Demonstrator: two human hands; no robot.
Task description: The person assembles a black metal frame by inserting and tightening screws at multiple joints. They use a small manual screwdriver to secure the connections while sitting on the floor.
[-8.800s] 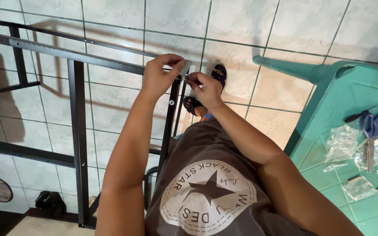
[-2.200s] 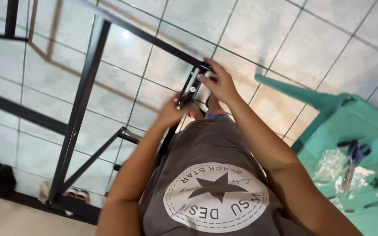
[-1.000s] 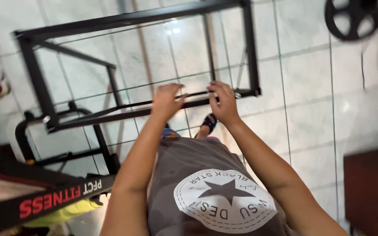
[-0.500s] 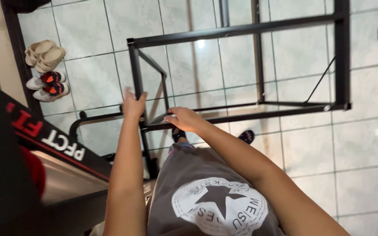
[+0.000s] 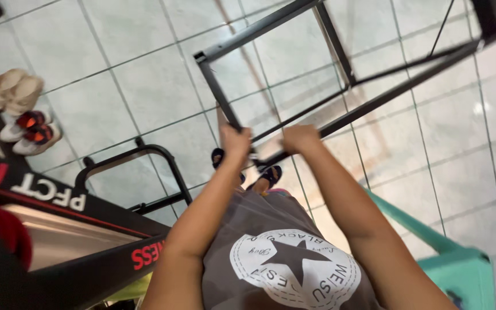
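**Black frame gripped at its near corner by both hands**

While the frame [image 5: 340,69] is held out over the tiled floor [image 5: 116,74], it is gripped at its near corner, where two bars meet just above the person's feet. The left hand [image 5: 235,142] is wrapped around the bar that runs up and away to the left; the right hand [image 5: 299,138] is clamped on the long bar that runs up to the right. Both hands are closed on the metal and lie close together, with only a small gap between them.

The frame is judged to be stiff and fairly heavy, being built of square-section metal tube with a smooth dark finish that could slip in a loose grip. Because most of its length reaches away from the hands, it is likely to swing or tip, so a hold on two separate bars near a joint is thought steadier than a hold on one. The thin cross rods are better left alone.

One frame is counted, and two hands on it. At the left, three pairs of shoes [image 5: 21,112] are seen by the wall, beside one exercise machine [image 5: 76,212] with a curved black rail. One green plastic chair [image 5: 449,261] is seen at the lower right.
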